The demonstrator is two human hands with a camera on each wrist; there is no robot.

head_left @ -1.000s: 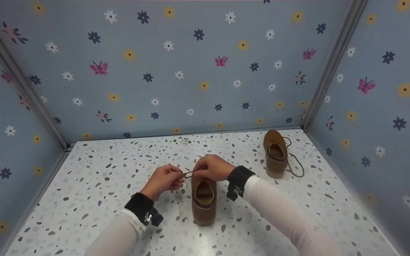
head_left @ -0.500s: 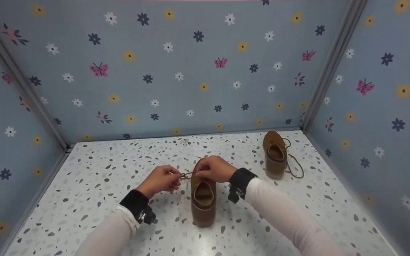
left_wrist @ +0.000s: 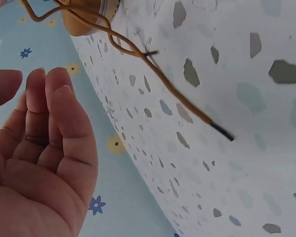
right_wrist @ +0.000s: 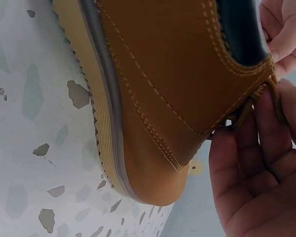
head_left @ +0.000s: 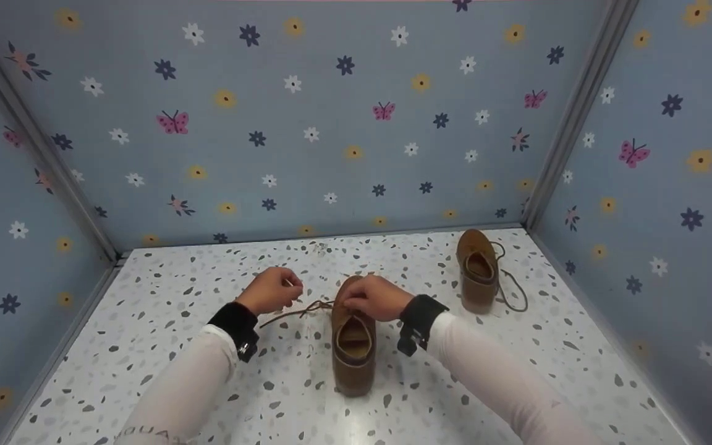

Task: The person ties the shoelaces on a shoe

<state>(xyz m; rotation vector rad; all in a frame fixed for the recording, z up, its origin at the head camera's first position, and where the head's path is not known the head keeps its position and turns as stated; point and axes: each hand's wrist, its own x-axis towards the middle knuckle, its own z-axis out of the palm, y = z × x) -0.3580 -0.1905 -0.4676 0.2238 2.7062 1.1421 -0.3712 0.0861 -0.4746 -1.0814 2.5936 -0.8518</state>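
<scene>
A brown lace-up shoe (head_left: 354, 371) stands upright on the speckled surface, toe pointing away. My right hand (head_left: 379, 298) is over its front. In the right wrist view my thumb and fingers pinch a brown shoelace (right_wrist: 276, 101) at the shoe's opening. My left hand (head_left: 272, 289) hovers left of the toe, fingers loosely bent and holding nothing. Below it, the loose lace (left_wrist: 164, 78) with a dark tip trails leftward from the shoe, crossing another strand near a second dark tip. My right fingers partly hide the lacing.
A matching brown shoe (head_left: 478, 290) stands at the back right, its lace (head_left: 520, 293) looping on the surface to its right. Blue flower-patterned panels (head_left: 331, 123) rise at the back and both sides, with metal strips (head_left: 569, 111) at the corners.
My left hand has let go of the lace and moved up and slightly left. The lace now lies stretched to the left. My right hand stays at the shoe, almost unmoved.
</scene>
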